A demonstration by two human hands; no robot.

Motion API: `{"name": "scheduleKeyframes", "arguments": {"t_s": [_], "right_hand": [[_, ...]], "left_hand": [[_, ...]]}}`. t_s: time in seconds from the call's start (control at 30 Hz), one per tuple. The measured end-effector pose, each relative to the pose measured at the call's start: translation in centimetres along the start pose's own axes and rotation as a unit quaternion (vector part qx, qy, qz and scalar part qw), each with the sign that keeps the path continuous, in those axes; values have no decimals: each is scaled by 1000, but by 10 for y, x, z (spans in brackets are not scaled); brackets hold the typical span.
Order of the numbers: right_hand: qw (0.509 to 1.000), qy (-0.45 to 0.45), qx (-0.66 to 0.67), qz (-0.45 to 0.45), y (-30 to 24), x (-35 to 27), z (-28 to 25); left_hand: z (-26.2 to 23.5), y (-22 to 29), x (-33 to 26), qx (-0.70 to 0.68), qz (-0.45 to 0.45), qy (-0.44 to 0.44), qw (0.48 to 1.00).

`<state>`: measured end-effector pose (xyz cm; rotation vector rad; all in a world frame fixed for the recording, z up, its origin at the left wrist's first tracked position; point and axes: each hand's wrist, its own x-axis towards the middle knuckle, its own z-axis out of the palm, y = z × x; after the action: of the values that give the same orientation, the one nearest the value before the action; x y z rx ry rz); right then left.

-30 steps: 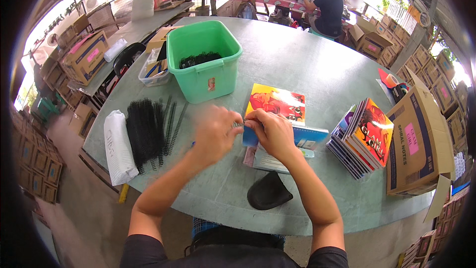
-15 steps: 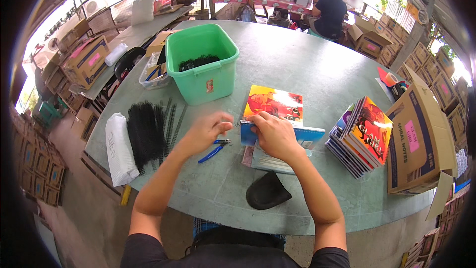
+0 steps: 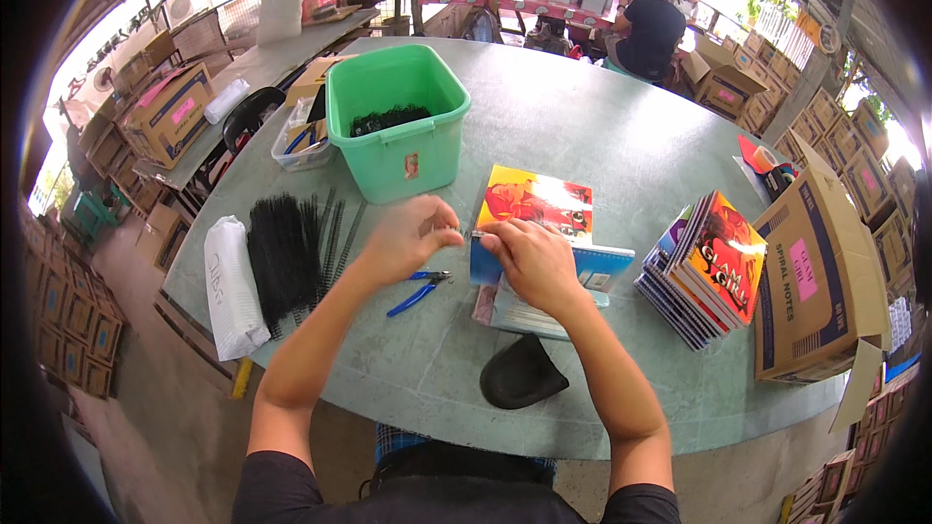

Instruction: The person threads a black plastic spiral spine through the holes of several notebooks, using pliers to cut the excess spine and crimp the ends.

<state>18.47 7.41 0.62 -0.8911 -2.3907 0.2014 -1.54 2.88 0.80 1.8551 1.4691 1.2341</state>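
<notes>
A person's two bare hands meet over a grey-green table with a curved edge (image 3: 408,369); the right hand (image 3: 536,260) grips a blue-covered, spiral-bound paper notebook (image 3: 606,266), its fingers and thumb closed near the notebook's left end; the notebook is stood up on edge, straight ahead of the person, its long axis running left to right and its coil edge uppermost; the left hand (image 3: 410,237), slightly blurred, hangs just beyond that left end, apart from it, fingers bent towards the thumb; whether it pinches anything cannot be told; the right hand is thus the one touching the notebook, while the left is nearest its coil's left tip; below the left hand lie small blue-handled metal cutters (image 3: 412,299); behind the notebook lies a glossy yellow-and-red cover (image 3: 546,200); further left are a heap of loose black spiral coils (image 3: 282,267) and a light green plastic tub (image 3: 374,163); to the right stand a stack of bright-covered notebooks (image 3: 720,257) and an open brown cardboard box (image 3: 825,291).
</notes>
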Motion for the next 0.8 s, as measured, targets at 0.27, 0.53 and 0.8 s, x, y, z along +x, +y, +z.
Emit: {"name": "scheduleKeyframes", "arguments": {"t_s": [0.27, 0.53, 0.8], "right_hand": [[994, 99, 35, 14, 2, 0, 11], [996, 54, 63, 33, 1, 1, 9], [988, 129, 53, 63, -4, -1, 7]], "left_hand": [[30, -44, -47, 336, 109, -135, 926], [23, -84, -87, 401, -96, -253, 875], [1, 40, -46, 208, -30, -99, 973]]}}
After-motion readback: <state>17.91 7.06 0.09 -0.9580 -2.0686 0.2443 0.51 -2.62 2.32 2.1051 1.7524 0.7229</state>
